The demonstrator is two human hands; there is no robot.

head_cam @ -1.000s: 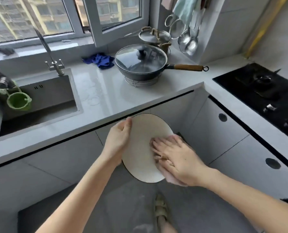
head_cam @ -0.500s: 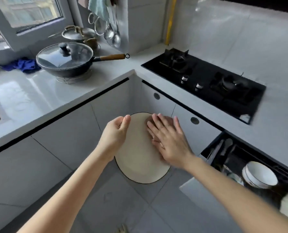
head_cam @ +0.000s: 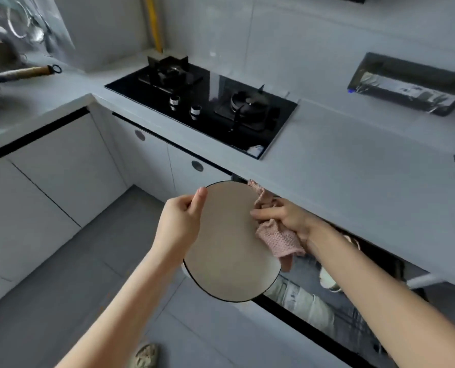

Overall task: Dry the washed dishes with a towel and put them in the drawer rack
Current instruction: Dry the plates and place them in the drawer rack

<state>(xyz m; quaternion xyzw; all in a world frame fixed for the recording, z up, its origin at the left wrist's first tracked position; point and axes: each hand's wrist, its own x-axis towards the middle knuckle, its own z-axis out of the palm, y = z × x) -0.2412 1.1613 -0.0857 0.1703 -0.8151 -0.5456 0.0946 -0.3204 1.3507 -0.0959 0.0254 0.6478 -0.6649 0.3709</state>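
The right hand [head_cam: 287,216] was flat on the plate [head_cam: 229,243]. Now it sits at the plate's right edge, squeezing the pink towel [head_cam: 276,237]. The left hand [head_cam: 180,221] pinches the left rim, mid-frame. Wiping looks nearly done. The open drawer rack [head_cam: 300,324] waits at lower right, under the grey counter [head_cam: 353,168] with the black stove [head_cam: 202,102].

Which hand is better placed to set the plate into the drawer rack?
Probably the left hand: it grips the plate rim bare, while the right hand is bunched around the pink towel. The open drawer rack lies just below right.
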